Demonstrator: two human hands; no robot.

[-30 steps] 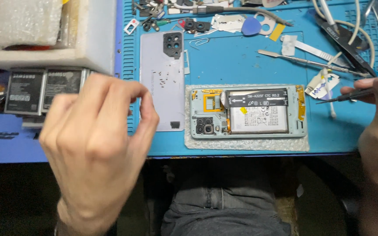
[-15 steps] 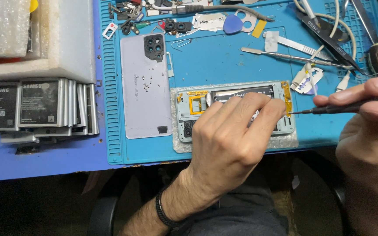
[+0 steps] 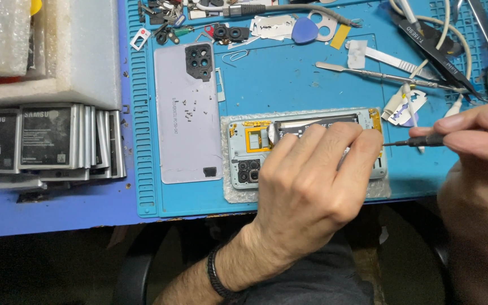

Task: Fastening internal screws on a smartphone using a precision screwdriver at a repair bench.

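Note:
An opened phone with its inner parts bare lies on a blue work mat. My left hand rests on top of it, fingers pressing on the battery area and hiding most of it. My right hand grips a thin screwdriver whose tip points left at the phone's right edge. The phone's lilac back cover lies to the left on the mat with several tiny screws on it.
Several phone batteries are stacked at the left below a white foam box. Tweezers, a metal spudger, a blue pick, blades and small parts lie along the mat's far side. A white cable curls at the far right.
My left hand came from the left front down onto the phone and stays there. My right hand brought the screwdriver tip closer to the phone's right edge.

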